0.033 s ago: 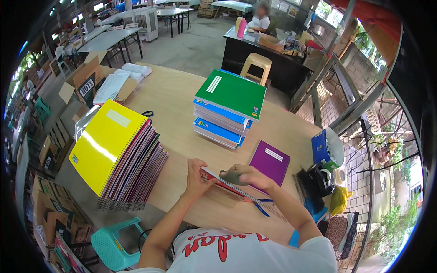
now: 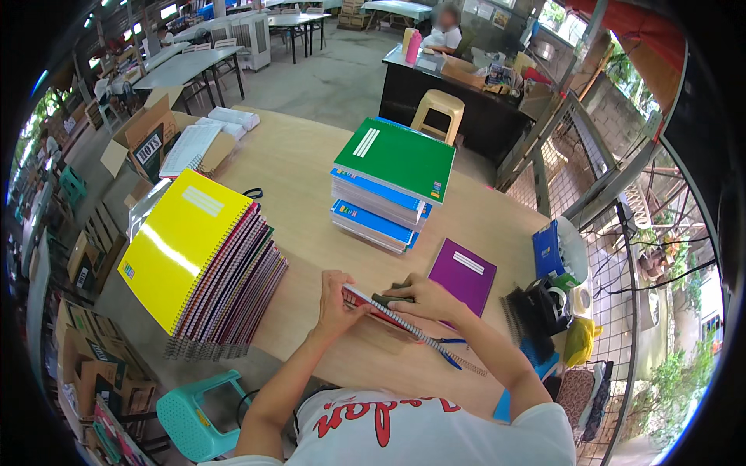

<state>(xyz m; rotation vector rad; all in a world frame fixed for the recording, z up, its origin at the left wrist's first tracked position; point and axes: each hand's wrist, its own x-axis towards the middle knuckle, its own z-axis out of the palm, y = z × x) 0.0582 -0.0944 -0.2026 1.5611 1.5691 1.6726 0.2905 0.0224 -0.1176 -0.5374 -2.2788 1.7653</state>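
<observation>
A red-covered spiral notebook (image 2: 416, 329) is tilted up on edge over the table, its wire coil uppermost. My left hand (image 2: 338, 299) pinches its far left end between thumb and fingers. With my right hand (image 2: 426, 298) I grip a small dark grey-green piece (image 2: 391, 300), its kind unclear, against the coil. Beside the coil's near end lie a blue-handled tool (image 2: 451, 357) and a loose wire coil (image 2: 471, 365). Just beyond my right hand lies a purple cover (image 2: 464, 278) with white label lines.
A tall pile of spiral notebooks topped by a yellow one (image 2: 183, 241) stands left. Farther back is a stack topped by a green cover (image 2: 396, 163). A black tape dispenser (image 2: 550, 304) and blue box (image 2: 547, 252) line the right edge. A teal stool (image 2: 190, 423) stands lower left.
My right hand has moved slightly left and nearer, bringing the dark piece down against the notebook's coil. The left hand keeps its hold in place.
</observation>
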